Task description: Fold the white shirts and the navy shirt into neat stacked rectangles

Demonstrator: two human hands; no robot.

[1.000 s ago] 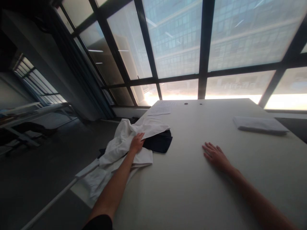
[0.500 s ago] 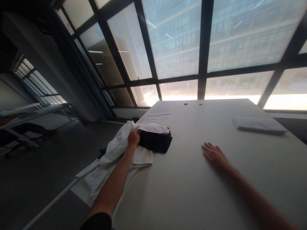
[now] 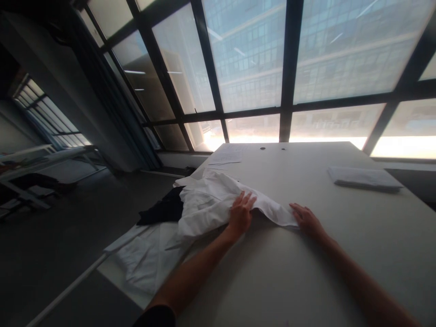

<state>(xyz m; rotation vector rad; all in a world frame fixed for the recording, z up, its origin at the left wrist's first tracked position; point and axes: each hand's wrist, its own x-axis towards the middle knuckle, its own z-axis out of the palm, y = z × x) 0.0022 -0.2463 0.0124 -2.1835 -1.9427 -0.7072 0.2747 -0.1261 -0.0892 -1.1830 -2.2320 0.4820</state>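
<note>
1. The left hand [image 3: 240, 217] lies on the white cloth [image 3: 207, 204], its fingers extended and slightly parted, open on top of the fabric.
2. The right hand [image 3: 308, 222] rests on the table [image 3: 272, 281], fingertips at the cloth's right end; whether they pinch it I cannot tell.
3. At the far left, across the dark floor, stands another table [image 3: 73, 153].
4. At the table's left edge, on the near side, lies a crumpled pale cloth [image 3: 146, 261].
5. Just beyond it is a dark cloth [image 3: 163, 209], its right side meeting the white cloth.
6. The white cloth spreads from there rightward, bunched and wrinkled at its left, narrowing to a strip between the two hands.
7. On the far left part of the table, beyond the white cloth, lie papers [image 3: 225, 155].
8. Toward the right edge, well apart from the right hand, sits a flat white stack [image 3: 364, 178].
</note>
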